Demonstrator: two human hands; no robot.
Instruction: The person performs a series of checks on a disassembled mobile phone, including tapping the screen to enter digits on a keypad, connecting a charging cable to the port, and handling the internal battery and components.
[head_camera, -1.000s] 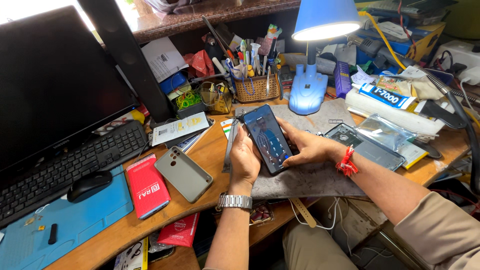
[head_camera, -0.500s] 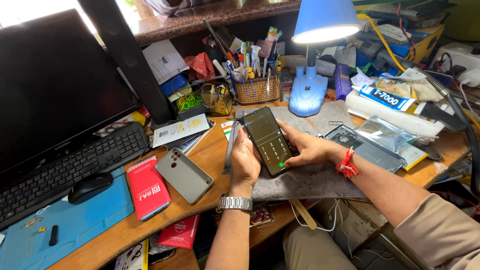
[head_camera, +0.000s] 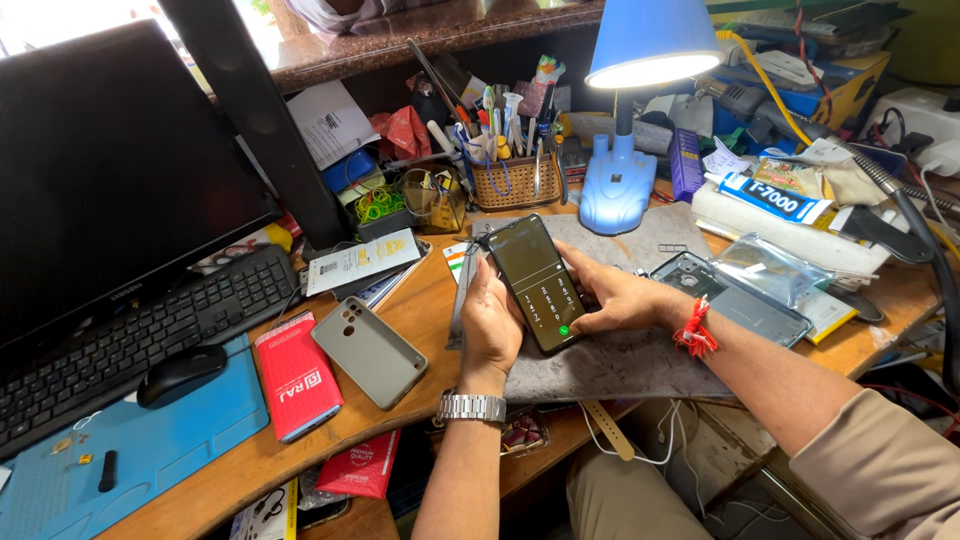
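Holding smartphone (head_camera: 537, 282) two-handed; wicker basket (head_camera: 502, 182) (tools inside) behind.

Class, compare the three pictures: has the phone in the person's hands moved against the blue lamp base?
Yes, slightly. The phone has tipped from leaning right toward the lamp base to leaning left, and its screen now faces the camera more squarely. Both hands hold it.
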